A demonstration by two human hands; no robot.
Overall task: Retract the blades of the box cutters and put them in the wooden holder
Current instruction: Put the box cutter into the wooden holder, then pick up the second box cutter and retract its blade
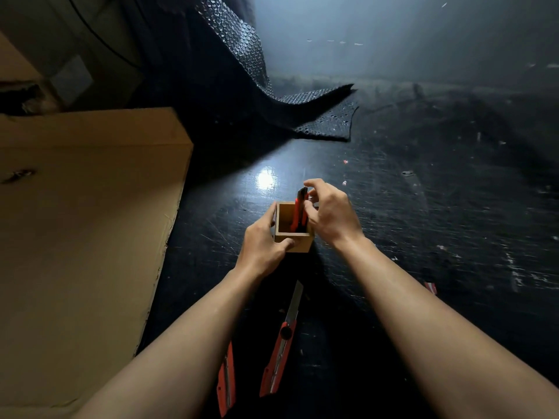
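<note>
The left hand (263, 246) clamps its grip on the wooden holder (292, 228), thumb on the near face and fingers along the left wall, holding it on the dark worktop (423, 225). The right hand (331, 213) hovers just beside the holder's right rim with its grip apart, fingers curled loosely around the top of a cutter (300, 210) that stands upright in the box and leans toward the right wall; whether a fingertip touches it I cannot tell. To finish this step well, let the cutter settle against the wall before lifting the hand clear, and keep the holder pinned so it does not tip. Two more cutters lie nearer the body: one (282, 343) between the forearms with its blade clearly extended, another (227, 379) partly under the left forearm. For the next, I would slide the blade fully in before picking it up by the body, away from the edge.
</note>
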